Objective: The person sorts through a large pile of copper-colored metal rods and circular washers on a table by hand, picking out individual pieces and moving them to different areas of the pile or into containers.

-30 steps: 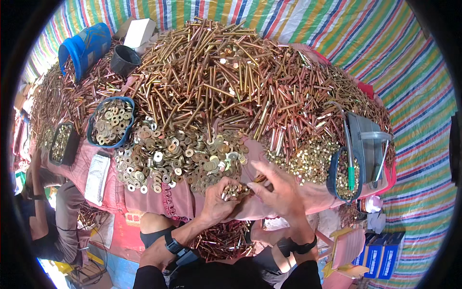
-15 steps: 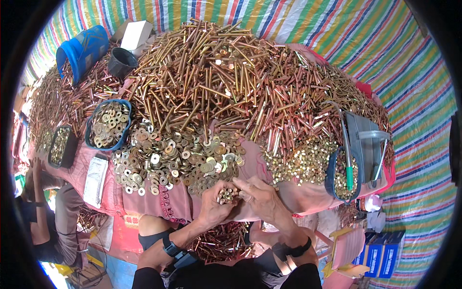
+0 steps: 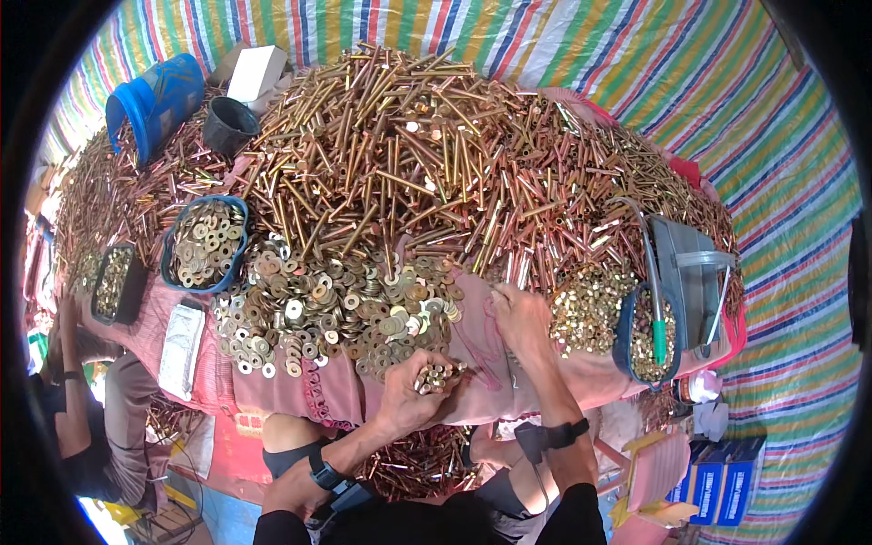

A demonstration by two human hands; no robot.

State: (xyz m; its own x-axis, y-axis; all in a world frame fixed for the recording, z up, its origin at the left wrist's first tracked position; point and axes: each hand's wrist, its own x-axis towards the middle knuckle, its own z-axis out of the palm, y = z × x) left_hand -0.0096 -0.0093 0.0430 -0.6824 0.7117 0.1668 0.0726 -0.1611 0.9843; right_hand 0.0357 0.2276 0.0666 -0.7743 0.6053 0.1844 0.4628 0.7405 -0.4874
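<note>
My left hand is closed around a bundle of brass-coloured bolts, their ends pointing up, over the front edge of the pink cloth. Farther forward, my right hand has its fingers curled down at the near edge of the large pile of bolts. Whatever its fingertips hold is hidden. Just right of that hand lies a heap of small brass-coloured nuts. Flat washers are spread over the cloth to the left of both hands.
A blue tub of washers and a dark tub of nuts stand left. At right are another tub of nuts, a green-handled tool and a grey bin. A blue bucket lies far left. Another person's arm reaches in.
My right hand has left the bundle and moved forward and right to the edge of the pile. My left hand keeps the bundle, shifted slightly.
</note>
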